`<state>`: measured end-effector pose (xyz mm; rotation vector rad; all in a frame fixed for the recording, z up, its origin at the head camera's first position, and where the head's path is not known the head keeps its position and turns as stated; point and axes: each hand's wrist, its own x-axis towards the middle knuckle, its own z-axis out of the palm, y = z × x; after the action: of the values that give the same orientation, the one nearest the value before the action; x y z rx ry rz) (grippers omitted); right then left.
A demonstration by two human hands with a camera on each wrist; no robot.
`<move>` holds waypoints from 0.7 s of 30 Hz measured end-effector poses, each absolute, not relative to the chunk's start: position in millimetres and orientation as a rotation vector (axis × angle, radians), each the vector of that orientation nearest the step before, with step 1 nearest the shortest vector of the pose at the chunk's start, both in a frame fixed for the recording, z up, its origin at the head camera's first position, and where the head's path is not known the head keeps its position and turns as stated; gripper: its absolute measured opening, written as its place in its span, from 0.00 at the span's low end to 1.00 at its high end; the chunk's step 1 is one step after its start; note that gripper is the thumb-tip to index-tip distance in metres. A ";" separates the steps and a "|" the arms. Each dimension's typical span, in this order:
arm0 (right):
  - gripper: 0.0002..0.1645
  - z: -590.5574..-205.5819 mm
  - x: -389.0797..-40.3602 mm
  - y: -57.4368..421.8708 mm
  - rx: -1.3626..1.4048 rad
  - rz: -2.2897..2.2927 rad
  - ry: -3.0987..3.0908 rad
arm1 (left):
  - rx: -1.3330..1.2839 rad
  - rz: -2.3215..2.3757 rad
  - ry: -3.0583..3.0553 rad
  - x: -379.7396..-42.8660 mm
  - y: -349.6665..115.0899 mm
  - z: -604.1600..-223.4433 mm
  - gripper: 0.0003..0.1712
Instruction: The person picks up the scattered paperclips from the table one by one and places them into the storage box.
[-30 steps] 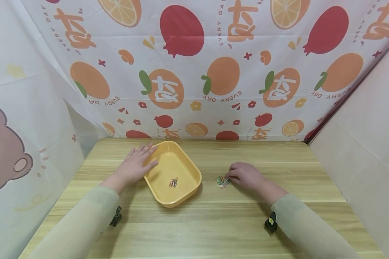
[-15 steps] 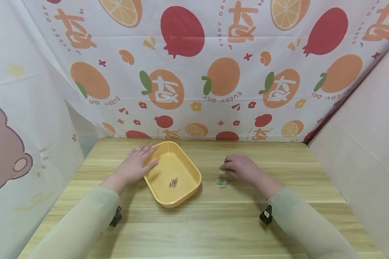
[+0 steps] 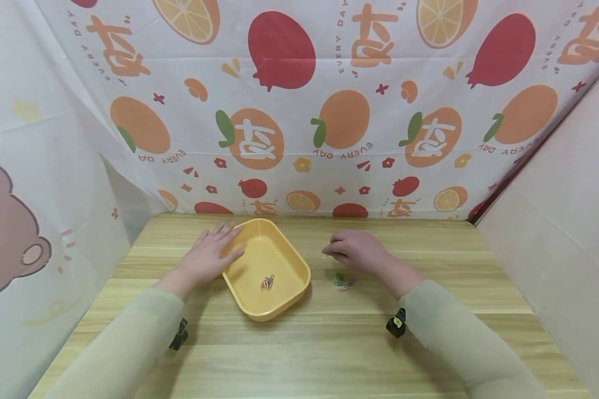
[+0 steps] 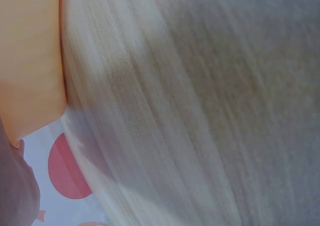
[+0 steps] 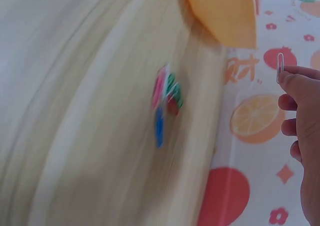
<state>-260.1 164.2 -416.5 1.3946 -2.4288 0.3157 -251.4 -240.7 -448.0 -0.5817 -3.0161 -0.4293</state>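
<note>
A white paper clip (image 5: 280,68) is pinched between thumb and forefinger of my right hand (image 3: 356,250), above the table to the right of the yellow tray (image 3: 299,260). Just below that hand lies a small pile of coloured paper clips (image 3: 341,281), with pink, green and blue ones showing in the right wrist view. Several more paper clips (image 3: 267,282) lie inside the tray near its front. My left hand (image 3: 207,256) rests on the tray's left rim, fingers spread and thumb reaching over the inside. In the left wrist view only part of that hand shows beside the tray's wall (image 4: 30,60).
The wooden table (image 3: 279,360) ends at a fruit-patterned cloth (image 3: 299,127) hung along its back. White cloths close off the left and right sides. A small black device (image 3: 396,323) sits at the right wrist, another (image 3: 178,334) at the left.
My right hand has lifted away from the pile with a white paper clip and moved left and back, closer to the tray. The left hand and the tray have stayed in place.
</note>
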 end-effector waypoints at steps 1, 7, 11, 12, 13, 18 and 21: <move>0.09 -414.4 -260.2 159.3 1.401 0.306 -2.427 | -0.581 -0.426 -3.016 -251.3 -240.9 -448.1 0.41; 0.09 -404.4 -258.1 125.3 1.466 0.289 -2.406 | -0.569 -0.422 -2.999 -250.9 -241.2 -449.6 0.41; 0.09 -404.4 -258.0 102.0 1.535 0.297 -2.356 | -0.568 -0.411 -3.000 -251.0 -241.0 -450.6 0.42; 0.09 -405.1 -258.1 96.4 1.552 0.289 -2.347 | -0.564 -0.413 -3.001 -250.9 -240.8 -450.8 0.42; 0.10 -405.6 -258.1 91.1 1.566 0.287 -2.343 | -0.565 -0.413 -3.004 -250.9 -240.7 -450.9 0.42; 0.09 -407.4 -256.9 70.4 1.609 0.284 -2.334 | -0.565 -0.435 -3.002 -250.8 -240.0 -450.4 0.40; 0.09 -407.4 -255.3 62.9 1.624 0.282 -2.328 | -0.567 -0.431 -3.000 -250.2 -239.9 -449.1 0.40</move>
<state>-255.3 62.9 -407.4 1.6238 -2.3277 0.2819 -250.2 -239.9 -449.1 -0.5667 -3.0001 -0.4307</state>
